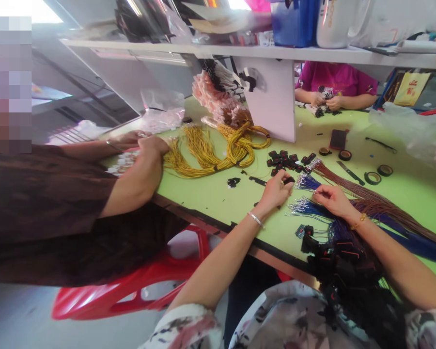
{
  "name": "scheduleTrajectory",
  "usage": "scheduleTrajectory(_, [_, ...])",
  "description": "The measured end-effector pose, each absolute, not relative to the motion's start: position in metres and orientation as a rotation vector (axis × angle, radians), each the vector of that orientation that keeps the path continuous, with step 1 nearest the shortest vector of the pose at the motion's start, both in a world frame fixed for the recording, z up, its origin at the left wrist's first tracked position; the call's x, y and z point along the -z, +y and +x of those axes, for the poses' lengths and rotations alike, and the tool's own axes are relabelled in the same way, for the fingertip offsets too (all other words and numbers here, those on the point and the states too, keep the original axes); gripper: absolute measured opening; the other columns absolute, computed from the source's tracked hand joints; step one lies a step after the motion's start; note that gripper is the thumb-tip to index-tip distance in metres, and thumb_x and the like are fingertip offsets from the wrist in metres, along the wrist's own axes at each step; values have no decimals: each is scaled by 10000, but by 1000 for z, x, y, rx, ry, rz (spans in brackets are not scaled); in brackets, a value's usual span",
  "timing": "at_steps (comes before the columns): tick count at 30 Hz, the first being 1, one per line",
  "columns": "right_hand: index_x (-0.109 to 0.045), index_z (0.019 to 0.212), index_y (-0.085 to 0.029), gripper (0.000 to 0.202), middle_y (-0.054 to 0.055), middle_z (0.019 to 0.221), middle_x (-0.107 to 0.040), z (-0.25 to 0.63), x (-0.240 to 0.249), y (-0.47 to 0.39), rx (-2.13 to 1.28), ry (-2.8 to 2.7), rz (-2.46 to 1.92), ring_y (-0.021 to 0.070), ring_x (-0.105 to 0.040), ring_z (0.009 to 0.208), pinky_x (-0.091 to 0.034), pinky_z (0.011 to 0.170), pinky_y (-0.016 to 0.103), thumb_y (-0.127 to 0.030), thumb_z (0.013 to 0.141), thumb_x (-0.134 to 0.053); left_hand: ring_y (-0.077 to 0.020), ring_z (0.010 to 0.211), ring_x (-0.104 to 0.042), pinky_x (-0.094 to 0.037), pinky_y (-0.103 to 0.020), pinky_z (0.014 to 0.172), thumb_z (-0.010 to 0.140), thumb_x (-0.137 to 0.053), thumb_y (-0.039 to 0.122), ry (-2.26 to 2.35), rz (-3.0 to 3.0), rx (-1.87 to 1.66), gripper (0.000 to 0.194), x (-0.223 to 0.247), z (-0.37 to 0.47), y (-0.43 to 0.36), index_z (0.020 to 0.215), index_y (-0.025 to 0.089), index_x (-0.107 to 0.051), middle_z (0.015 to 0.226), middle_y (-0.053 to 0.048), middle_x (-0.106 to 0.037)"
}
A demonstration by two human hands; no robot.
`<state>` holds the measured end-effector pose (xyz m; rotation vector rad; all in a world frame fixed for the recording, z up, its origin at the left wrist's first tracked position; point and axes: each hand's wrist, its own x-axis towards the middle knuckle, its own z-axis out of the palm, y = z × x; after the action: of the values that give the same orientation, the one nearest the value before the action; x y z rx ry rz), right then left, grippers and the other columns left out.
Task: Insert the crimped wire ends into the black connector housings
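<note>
My left hand (276,193), with a silver bangle at its wrist, is closed with its fingertips on a small black connector housing (288,181). To its right, my right hand (334,199) pinches a wire at the tips of the blue wires (307,182); the exact piece is partly hidden. A second fan of blue wires (301,207) with bare metal ends lies just below. Behind my hands is a pile of black connector housings (284,161) with red marks. Brown wires (363,186) run off to the right. Finished-looking black housings on wires (343,261) hang over the table edge before me.
Bundles of yellow wires (203,167) lie left on the green table (218,194). A co-worker's arm (140,179) reaches in there. A craft knife (350,173) and black tape rolls (372,178) lie at right. A shelf (218,50) crosses above; another person (336,87) sits opposite.
</note>
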<state>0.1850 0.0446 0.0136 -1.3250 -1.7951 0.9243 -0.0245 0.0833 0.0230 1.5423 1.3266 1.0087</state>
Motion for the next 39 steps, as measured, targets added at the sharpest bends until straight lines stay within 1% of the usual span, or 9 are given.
scheduleTrajectory(2, [-610, 744, -181, 177, -19, 623, -558, 185, -13, 44, -920, -1770, -1322, 103, -396, 527, -323, 517, 241, -356, 754, -591, -100, 630, -539, -433, -234, 623, 747, -632, 167, 1189, 1300, -1046, 236, -25, -13, 76, 980, 170, -602, 731, 3, -595])
scheduleTrajectory(4, [-604, 753, -180, 173, -25, 618, -552, 185, -13, 44, -917, -1711, -1335, 99, -395, 519, -327, 515, 240, -353, 739, -610, -84, 650, -553, -432, -204, 615, 748, -632, 139, 1060, 1037, -1041, 252, -24, -2, 70, 998, 157, -614, 754, -8, -612])
scheduleTrajectory(7, [-588, 715, -176, 176, -21, 637, -564, 187, -12, 44, -931, -1689, -1315, 102, -434, 551, -357, 550, 244, -348, 739, -619, -67, 665, -575, -453, -180, 631, 735, -631, 77, 912, 738, -997, 214, -20, 9, 65, 942, 133, -630, 802, -31, -632])
scheduleTrajectory(10, [-593, 727, -172, 199, -21, 645, -567, 189, -11, 44, -1007, -1698, -1282, 96, -435, 551, -362, 550, 241, -367, 742, -629, -68, 662, -583, -484, -187, 676, 742, -612, 43, 821, 613, -986, 196, -16, 13, 62, 919, 123, -635, 766, -26, -623])
scheduleTrajectory(15, [-567, 756, -172, 250, -43, 597, -521, 190, -12, 44, -1148, -1618, -1283, 80, -383, 501, -330, 504, 225, -413, 741, -630, -81, 704, -592, -501, -225, 758, 764, -602, 49, 716, 556, -951, 199, -7, 12, 59, 942, 129, -640, 790, -31, -624])
scheduleTrajectory(20, [-572, 710, -169, 236, -22, 614, -539, 188, -14, 43, -997, -1762, -1348, 98, -405, 546, -341, 537, 231, -396, 774, -578, -93, 744, -604, -498, -252, 805, 774, -602, 68, 700, 556, -936, 175, 0, 12, 57, 933, 134, -631, 834, -40, -635])
scheduleTrajectory(24, [-560, 679, -173, 237, -27, 572, -515, 185, -14, 41, -898, -1799, -1402, 100, -390, 529, -323, 520, 229, -384, 786, -547, -100, 774, -610, -501, -266, 835, 780, -583, 63, 669, 553, -905, 187, 1, 12, 56, 947, 136, -626, 859, -46, -639])
scheduleTrajectory(33, [-504, 614, -182, 220, -48, 513, -443, 184, -15, 40, -801, -1890, -1421, 90, -341, 497, -297, 497, 224, -342, 761, -532, -110, 782, -623, -504, -261, 817, 799, -559, 71, 657, 558, -879, 183, 3, 11, 56, 963, 127, -619, 888, -66, -652])
scheduleTrajectory(39, [-502, 615, -182, 202, -44, 522, -457, 184, -14, 40, -809, -1908, -1413, 93, -360, 508, -309, 506, 222, -327, 755, -526, -110, 779, -628, -507, -263, 811, 788, -572, 59, 685, 580, -865, 170, 1, 11, 55, 936, 126, -624, 869, -58, -656])
